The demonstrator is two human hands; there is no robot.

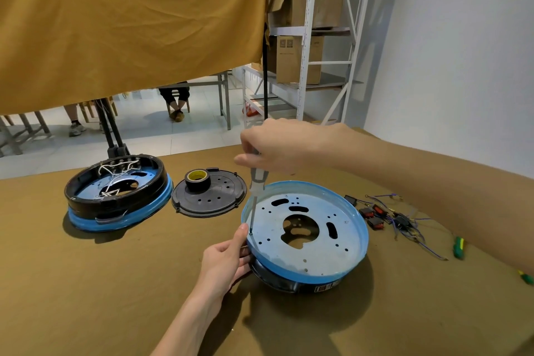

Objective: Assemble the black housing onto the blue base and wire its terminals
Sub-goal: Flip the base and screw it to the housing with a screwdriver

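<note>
Left hand (228, 257): nearest; grips the left rim of the blue base, thumb up on the edge, fingers curled under.
Blue base (341, 243): perforated round pan, open side up, tilted, sitting on top of the black housing.
Black housing (277, 279): under the base, only its lower front edge showing; a small label on its front wall, print too blurred to read.
Table (86, 298): covered in brown cloth.
Screwdriver (255, 196): upright, pale handle, thin shaft; tip at a hole near the base's left rim, just beside the left thumb.
Right hand (274, 147): above the base, clenched round the top of the screwdriver handle.
Green-handled tool (458, 246): lying at the right, beside the wires.
Wires and switches (387, 215): loose tangle right of the base, apart from it.
Black cover plate (209, 196): flat, left of the base.
Tape roll (196, 179): black with yellow core, standing on the plate; no writing legible.
Second assembly (115, 193): far left, black ring on blue pan, white wires inside.
Yellow cloth (130, 17): hanging behind.
Cardboard boxes (297, 58): on a far metal shelf, printing unreadable.
</note>
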